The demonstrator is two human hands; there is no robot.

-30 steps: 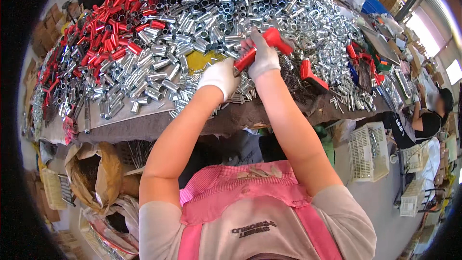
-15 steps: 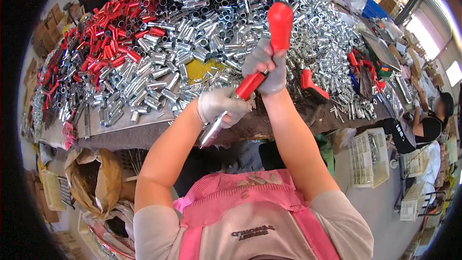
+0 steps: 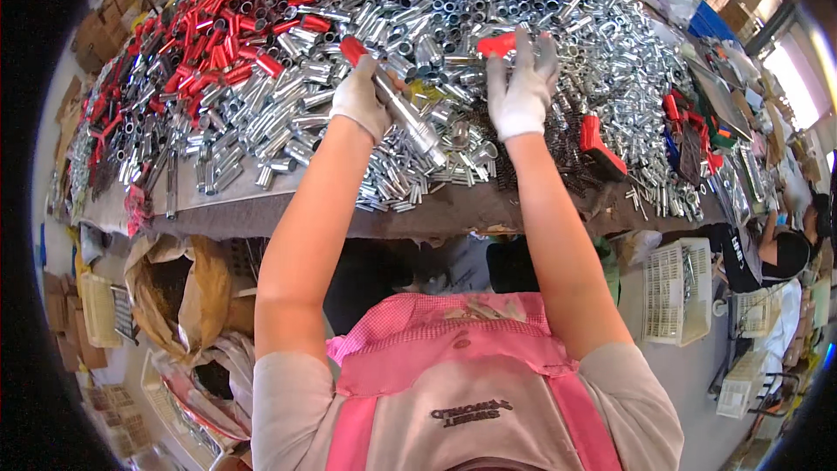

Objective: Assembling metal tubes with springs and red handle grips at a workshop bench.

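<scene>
My left hand [image 3: 359, 103], in a white glove, is closed round a tube with a red end [image 3: 353, 50] above the fingers. Its silver part [image 3: 410, 122] slants down to the right over loose small tubes. My gloved right hand [image 3: 523, 92] is held over the pile with its fingers stretched and apart. A red piece [image 3: 497, 45] shows behind these fingers, partly hidden by them; it appears to touch the hand, but a firm hold does not show. Right of that hand lies an L-shaped red piece with a dark base [image 3: 603, 148].
Silver tubes [image 3: 261, 118] and red tubes [image 3: 227, 39] heap over the brown-covered table [image 3: 314, 214]. Dark springs [image 3: 567, 126] lie beyond my right wrist. A sack [image 3: 179, 288] and a white crate [image 3: 676, 292] stand below. Other people work around the edges, one at right [image 3: 772, 244].
My hands have come apart. The left has turned, carrying the tube up and left. The right has moved right and loosened its fingers. My view has also shifted.
</scene>
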